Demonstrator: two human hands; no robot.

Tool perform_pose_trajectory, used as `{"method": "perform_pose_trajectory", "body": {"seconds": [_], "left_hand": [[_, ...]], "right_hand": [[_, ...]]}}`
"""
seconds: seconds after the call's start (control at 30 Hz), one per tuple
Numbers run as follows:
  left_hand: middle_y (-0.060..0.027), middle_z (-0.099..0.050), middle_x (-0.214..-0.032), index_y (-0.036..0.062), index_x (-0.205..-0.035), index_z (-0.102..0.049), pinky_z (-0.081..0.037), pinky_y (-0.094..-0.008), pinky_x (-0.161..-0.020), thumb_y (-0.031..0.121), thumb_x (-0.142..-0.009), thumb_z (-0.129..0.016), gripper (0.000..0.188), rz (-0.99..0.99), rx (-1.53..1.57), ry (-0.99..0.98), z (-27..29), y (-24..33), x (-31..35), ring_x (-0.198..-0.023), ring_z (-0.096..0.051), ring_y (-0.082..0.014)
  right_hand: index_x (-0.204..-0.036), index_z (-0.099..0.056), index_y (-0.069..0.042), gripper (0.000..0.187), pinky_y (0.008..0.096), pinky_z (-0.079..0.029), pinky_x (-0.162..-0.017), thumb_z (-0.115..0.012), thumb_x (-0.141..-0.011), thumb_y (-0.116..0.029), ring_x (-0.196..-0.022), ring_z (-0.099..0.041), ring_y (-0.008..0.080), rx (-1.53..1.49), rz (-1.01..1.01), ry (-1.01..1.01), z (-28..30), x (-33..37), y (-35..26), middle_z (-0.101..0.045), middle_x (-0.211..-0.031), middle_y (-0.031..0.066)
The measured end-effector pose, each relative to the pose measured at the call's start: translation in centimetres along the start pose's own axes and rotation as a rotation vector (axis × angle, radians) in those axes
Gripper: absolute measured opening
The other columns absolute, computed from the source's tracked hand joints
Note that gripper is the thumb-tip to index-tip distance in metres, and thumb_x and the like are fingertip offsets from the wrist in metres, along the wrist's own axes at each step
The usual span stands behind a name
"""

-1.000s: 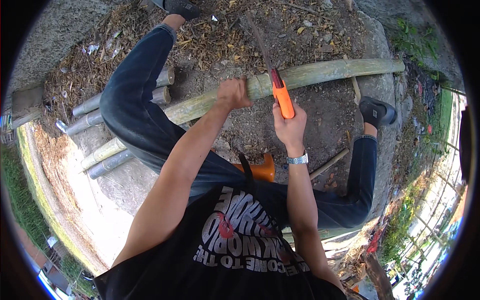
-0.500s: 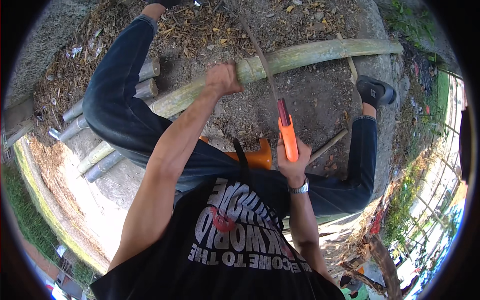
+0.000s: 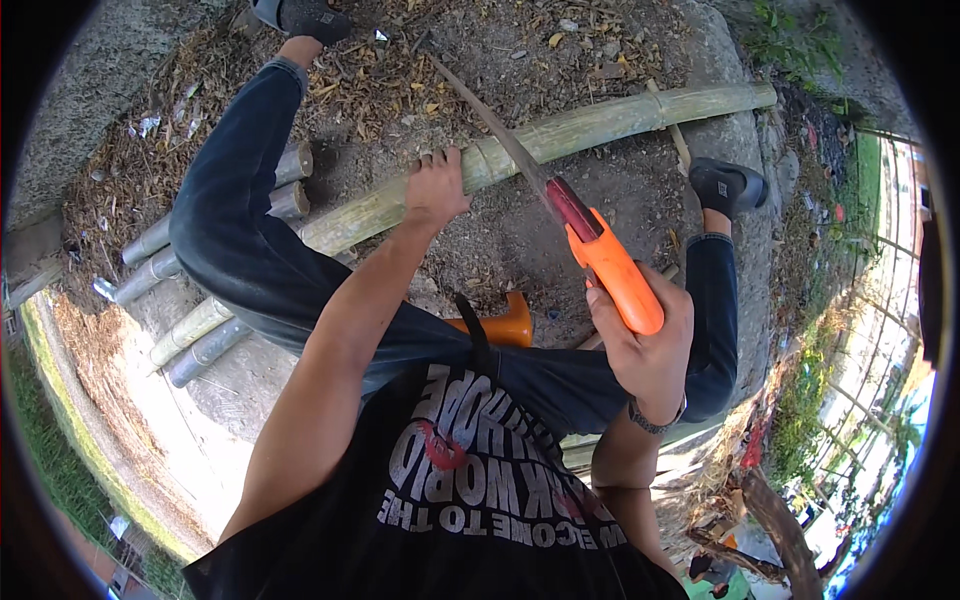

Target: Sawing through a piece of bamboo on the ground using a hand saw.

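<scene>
A long greenish bamboo pole [image 3: 600, 122] slants across the ground in front of me, its right end farther off. My left hand [image 3: 437, 188] grips it left of the middle, with fingers over the far side. In my right hand [image 3: 648, 345] is a hand saw [image 3: 622, 275] with an orange handle and a dark red folding joint. Its narrow blade points up and left, crossing over the pole just right of my left hand. I cannot tell whether the blade touches the bamboo.
Several cut bamboo pieces [image 3: 160, 268] lie beside my left leg. An orange plastic thing [image 3: 510, 325] with a dark strap is between my legs. A thin stick [image 3: 672, 130] lies under the pole's right part. Dry leaves [image 3: 370, 85] litter the ground, with a stone edge [image 3: 745, 150] at right.
My right hand and the saw have moved right and look nearer and larger. The blade now tilts more to the left. My left hand stays on the pole, which has shifted slightly left.
</scene>
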State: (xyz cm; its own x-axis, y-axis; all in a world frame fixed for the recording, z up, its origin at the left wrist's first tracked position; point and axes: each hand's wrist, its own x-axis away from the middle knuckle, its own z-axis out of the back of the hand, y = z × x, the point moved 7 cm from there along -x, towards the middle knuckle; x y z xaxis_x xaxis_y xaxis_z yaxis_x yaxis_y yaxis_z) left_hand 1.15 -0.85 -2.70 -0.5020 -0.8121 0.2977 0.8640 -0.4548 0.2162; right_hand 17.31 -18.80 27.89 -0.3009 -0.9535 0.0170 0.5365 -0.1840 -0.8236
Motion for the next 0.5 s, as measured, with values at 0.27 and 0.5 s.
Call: {"method": "perform_pose_trajectory", "body": {"seconds": [0.27,0.5], "left_hand": [[-0.0231,-0.066,-0.124,0.0031,-0.132,-0.048,-0.055,-0.0489,-0.103,0.042,-0.075,-0.091,0.082,0.002,-0.006,-0.008,-0.2,-0.1,0.0,-0.116,-0.068,-0.0414],[-0.0216,-0.065,-0.123,0.0040,-0.130,-0.048,-0.058,-0.0489,-0.099,0.045,-0.078,-0.088,0.077,-0.034,-0.004,-0.011,-0.2,0.0,0.0,-0.114,-0.069,-0.0403]], "right_hand": [[-0.099,-0.074,0.003,0.016,0.0347,-0.054,-0.064,-0.074,-0.088,-0.008,-0.067,-0.072,0.0231,-0.085,-0.144,0.032,-5.6,-0.5,12.1,-0.073,-0.079,0.0131],[-0.093,-0.073,0.001,0.012,0.0347,-0.053,-0.061,-0.075,-0.088,-0.009,-0.062,-0.070,0.0258,-0.127,-0.063,0.083,-6.7,-1.3,13.1,-0.070,-0.075,0.0137]]}}
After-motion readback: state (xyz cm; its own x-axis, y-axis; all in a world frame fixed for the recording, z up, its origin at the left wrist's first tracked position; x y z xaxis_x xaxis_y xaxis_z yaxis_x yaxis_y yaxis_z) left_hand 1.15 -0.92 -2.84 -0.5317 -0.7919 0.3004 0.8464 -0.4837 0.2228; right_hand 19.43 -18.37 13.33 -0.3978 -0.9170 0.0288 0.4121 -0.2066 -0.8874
